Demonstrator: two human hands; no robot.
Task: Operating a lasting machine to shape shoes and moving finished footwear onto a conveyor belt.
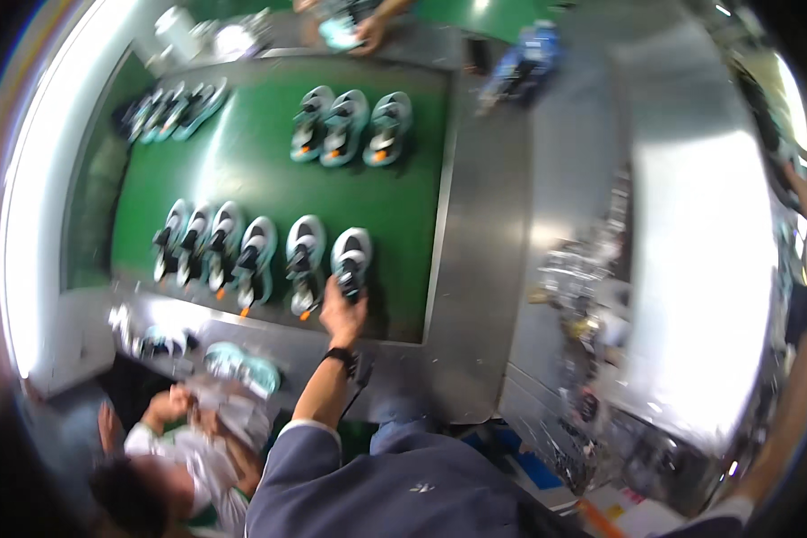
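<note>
My left hand (343, 314), with a black band at the wrist, is closed on the heel end of a sneaker (351, 253) with a white toe and pale teal sole. Its toe points away from me, over the green work surface (260, 188); I cannot tell whether it touches. Just left of it stands another sneaker (306, 255), and several more line up further left, some with orange tags. My right forearm (793, 408) stretches up along the right rim. A blurred hand (805, 190), seemingly my right, shows beyond it among dark items; its fingers are unclear.
Three sneakers (342, 130) stand on the far side, with several more (179, 109) at far left. A co-worker's hands (372, 31) hold a teal piece across the table. Another person (188, 448) sits at lower left. Clear wrapping (578, 278) and a bright white surface (699, 278) are right.
</note>
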